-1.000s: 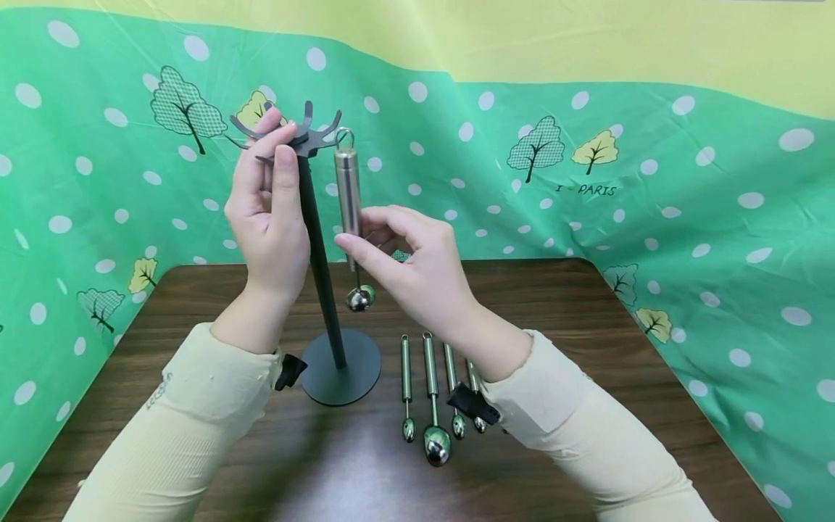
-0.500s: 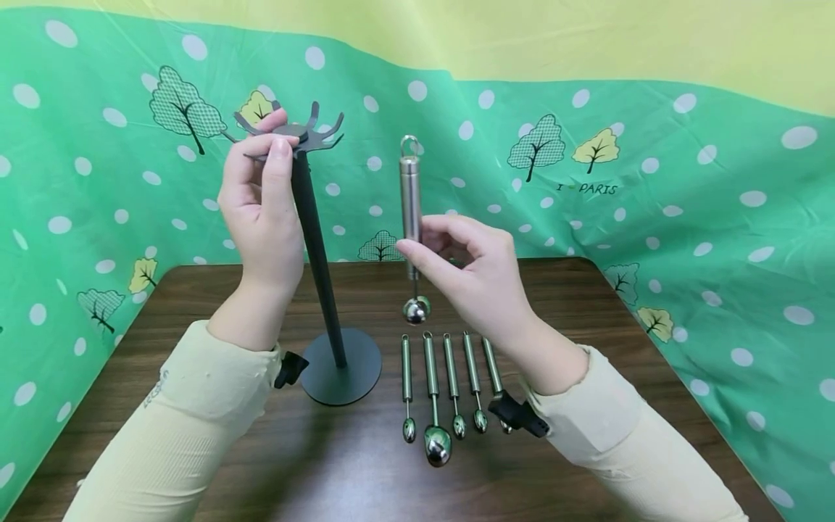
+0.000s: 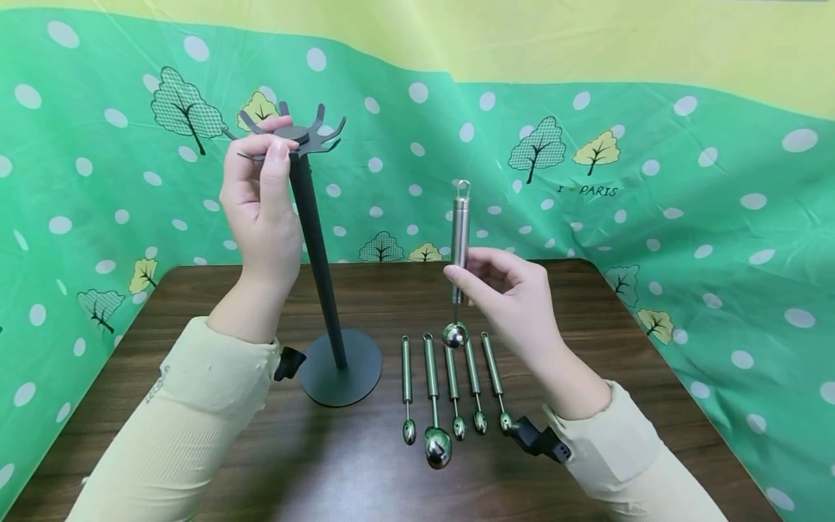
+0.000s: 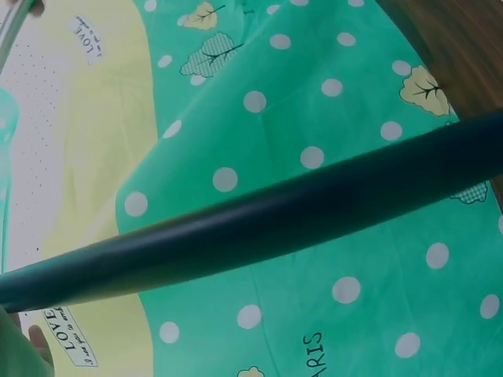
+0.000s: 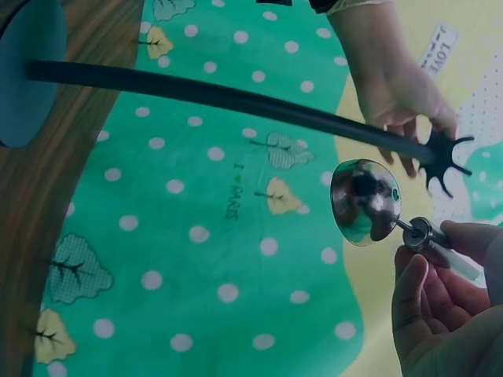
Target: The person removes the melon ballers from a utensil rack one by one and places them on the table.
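Observation:
My right hand [image 3: 515,308] pinches the steel handle of a melon baller [image 3: 460,232], held upright with its ring at the top. In the right wrist view the round bowl of this melon baller [image 5: 365,203] shows a small hole. My left hand [image 3: 261,206] grips the hooked top of a dark utensil stand [image 3: 318,254] between thumb and fingers. Bare hooks [image 3: 329,138] spread out on the stand's right side; fingers partly cover the left ones. Only the post [image 4: 267,216] crosses the left wrist view. Below the right hand, several more steel scoops [image 3: 430,373] lie in a row.
The stand's round base [image 3: 342,380] rests on a dark wooden table [image 3: 365,471], left of the row of scoops. One scoop [image 3: 438,444] has a larger bowl than its neighbours. A green dotted cloth [image 3: 587,232] hangs behind and at both sides.
The right hand has carried the melon baller away from the hooks, rightward and down, to above the row. The left hand stays at the stand's top, which has turned slightly.

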The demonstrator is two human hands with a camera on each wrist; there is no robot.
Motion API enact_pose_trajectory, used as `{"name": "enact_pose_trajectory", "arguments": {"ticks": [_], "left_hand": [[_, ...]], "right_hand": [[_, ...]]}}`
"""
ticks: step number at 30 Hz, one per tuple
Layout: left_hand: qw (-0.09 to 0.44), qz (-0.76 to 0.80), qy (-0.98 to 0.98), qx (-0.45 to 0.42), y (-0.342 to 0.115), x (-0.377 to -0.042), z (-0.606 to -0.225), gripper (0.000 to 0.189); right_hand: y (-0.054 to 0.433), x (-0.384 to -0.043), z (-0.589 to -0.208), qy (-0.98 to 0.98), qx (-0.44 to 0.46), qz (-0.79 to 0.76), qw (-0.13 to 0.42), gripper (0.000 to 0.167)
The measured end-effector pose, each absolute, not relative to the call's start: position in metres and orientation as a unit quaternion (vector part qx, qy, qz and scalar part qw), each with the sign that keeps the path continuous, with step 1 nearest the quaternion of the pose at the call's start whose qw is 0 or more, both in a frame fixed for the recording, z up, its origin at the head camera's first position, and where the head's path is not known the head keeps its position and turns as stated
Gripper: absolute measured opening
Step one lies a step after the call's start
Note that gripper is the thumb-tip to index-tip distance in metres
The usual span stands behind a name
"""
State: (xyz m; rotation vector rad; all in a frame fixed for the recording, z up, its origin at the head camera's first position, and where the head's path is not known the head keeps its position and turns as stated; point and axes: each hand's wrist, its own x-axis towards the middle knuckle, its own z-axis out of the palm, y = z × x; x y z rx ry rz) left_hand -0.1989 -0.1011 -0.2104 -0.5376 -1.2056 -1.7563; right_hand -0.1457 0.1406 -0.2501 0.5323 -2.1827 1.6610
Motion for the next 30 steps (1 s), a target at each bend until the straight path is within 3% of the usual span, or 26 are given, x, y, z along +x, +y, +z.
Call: {"name": "enact_pose_trajectory", "arguments": {"ticks": [11, 30], "left_hand": [[0.451, -0.708, -0.493, -0.229, -0.101, -0.202, -0.212, 0.023], [0.448, -0.711, -0.486, -0.238, -0.105, -0.204, -0.213, 0.025]], "right_hand": [[0.164, -0.142, -0.278, -0.805, 0.096, 0.563, 0.161, 0.022], [0.196, -0.135, -0.319, -0.839, 0.015, 0.528, 0.133, 0.028]]}}
